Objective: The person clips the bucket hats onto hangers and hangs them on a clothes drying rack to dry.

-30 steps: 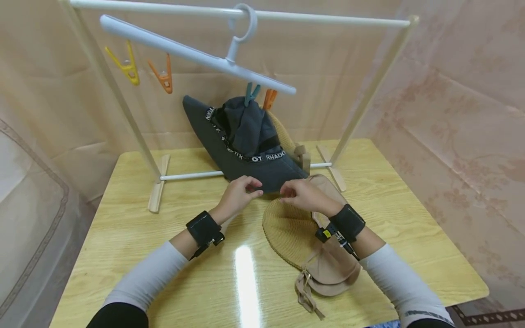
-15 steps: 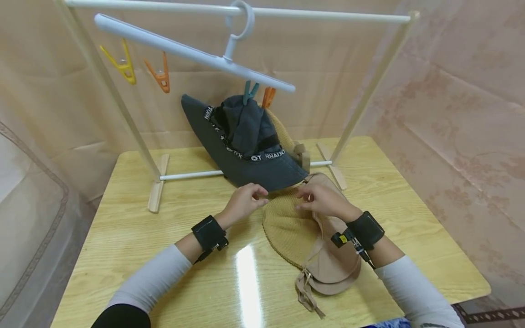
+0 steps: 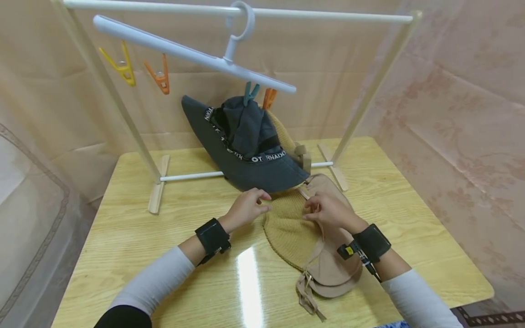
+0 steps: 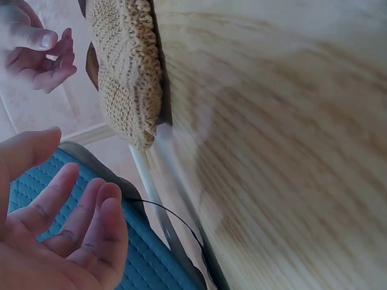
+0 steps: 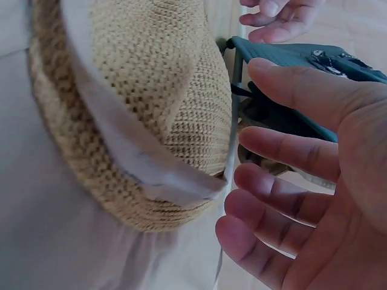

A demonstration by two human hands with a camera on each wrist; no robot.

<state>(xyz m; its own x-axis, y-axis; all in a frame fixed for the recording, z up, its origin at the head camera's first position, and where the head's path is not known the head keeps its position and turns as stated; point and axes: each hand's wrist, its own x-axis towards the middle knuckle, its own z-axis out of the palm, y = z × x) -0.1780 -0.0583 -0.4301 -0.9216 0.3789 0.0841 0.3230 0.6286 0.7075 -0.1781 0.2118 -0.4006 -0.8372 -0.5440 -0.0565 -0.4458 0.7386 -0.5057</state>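
My left hand (image 3: 245,210), fingers relaxed and holding nothing, is just below the brim of a dark grey-blue bucket hat (image 3: 256,175) with white lettering. That hat hangs tilted from a teal clothespin (image 3: 251,94) on a pale blue hanger (image 3: 184,52). Over a yellow knitted hat (image 3: 289,230) on the table is my right hand (image 3: 331,212), also without anything in it. In the right wrist view its fingers (image 5: 260,235) are apart from the knitted hat (image 5: 151,78). Under the right forearm lies a beige hat (image 3: 328,273) with tie straps (image 3: 304,291).
An orange clothespin (image 3: 269,98) on the hanger's low end holds another yellow hat (image 3: 280,130), mostly hidden behind the dark one. Yellow (image 3: 125,70) and orange clothespins (image 3: 161,81) hang at the left. A white rack (image 3: 328,14) stands on the wooden table (image 3: 123,237).
Both hands have drawn back from the dark hat's brim, toward me and to the right. The right hand has moved further, over the knitted hat. The hanging hats look unmoved.
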